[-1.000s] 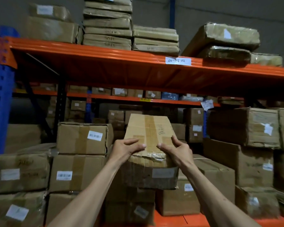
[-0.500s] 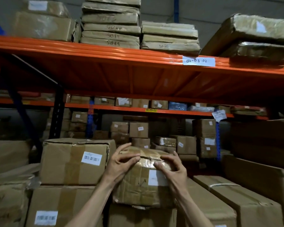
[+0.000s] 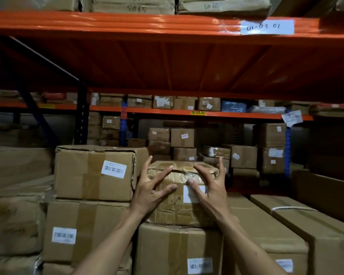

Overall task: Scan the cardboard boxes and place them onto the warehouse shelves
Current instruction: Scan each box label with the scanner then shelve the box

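A small, dented cardboard box (image 3: 174,212) wrapped in clear tape, with a white label on its front, sits on top of a bigger labelled box (image 3: 179,249) inside the lower shelf bay. My left hand (image 3: 149,192) and my right hand (image 3: 212,192) are both at its front face with fingers spread. The fingertips touch the front and the top edge, and neither hand wraps around the box. My right hand partly covers the white label.
A larger box (image 3: 93,173) with a barcode label stands tight against the small box's left side. Long flat cartons (image 3: 286,227) lie to the right. The orange shelf beam (image 3: 147,22) with a location tag (image 3: 266,27) runs overhead. Several more boxes fill the racks behind.
The box was tilted up in both hands, then came down onto the stack and slid in. My fingers have since spread apart on its front, and my view has moved closer.
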A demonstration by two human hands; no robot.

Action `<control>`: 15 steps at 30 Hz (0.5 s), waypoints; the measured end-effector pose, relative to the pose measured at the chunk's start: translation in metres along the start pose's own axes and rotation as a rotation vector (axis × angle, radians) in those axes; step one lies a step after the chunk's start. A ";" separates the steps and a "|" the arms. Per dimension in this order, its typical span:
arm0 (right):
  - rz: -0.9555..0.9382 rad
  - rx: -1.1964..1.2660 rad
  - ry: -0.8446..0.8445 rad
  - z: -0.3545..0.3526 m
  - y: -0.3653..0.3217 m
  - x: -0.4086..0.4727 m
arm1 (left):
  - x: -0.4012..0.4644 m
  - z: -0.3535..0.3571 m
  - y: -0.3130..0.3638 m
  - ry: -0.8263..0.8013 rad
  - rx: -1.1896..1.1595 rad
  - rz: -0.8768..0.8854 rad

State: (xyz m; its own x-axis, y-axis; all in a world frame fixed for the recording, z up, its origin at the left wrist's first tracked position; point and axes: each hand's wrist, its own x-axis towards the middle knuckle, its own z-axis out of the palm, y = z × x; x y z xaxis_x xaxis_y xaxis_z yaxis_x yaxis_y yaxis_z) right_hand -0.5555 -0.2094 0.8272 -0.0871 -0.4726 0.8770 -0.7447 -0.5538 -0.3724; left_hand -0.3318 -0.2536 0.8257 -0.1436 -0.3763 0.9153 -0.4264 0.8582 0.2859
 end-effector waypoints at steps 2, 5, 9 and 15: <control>-0.035 -0.129 0.043 0.005 0.009 -0.007 | -0.011 0.006 0.003 -0.024 0.081 -0.036; -0.169 -0.411 0.064 0.013 0.019 -0.032 | -0.031 0.011 0.005 -0.046 0.165 -0.073; -0.225 -0.533 0.019 0.021 0.026 -0.056 | -0.044 0.009 0.001 -0.126 0.173 -0.092; -0.143 -0.572 -0.114 0.013 0.012 -0.058 | -0.056 0.002 0.009 -0.263 0.228 -0.223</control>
State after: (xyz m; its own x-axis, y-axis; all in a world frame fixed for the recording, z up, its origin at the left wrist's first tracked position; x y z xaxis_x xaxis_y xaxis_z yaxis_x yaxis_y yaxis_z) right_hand -0.5504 -0.1976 0.7680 0.0884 -0.5087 0.8564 -0.9844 -0.1757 -0.0028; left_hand -0.3292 -0.2249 0.7762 -0.2359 -0.6461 0.7259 -0.6558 0.6571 0.3717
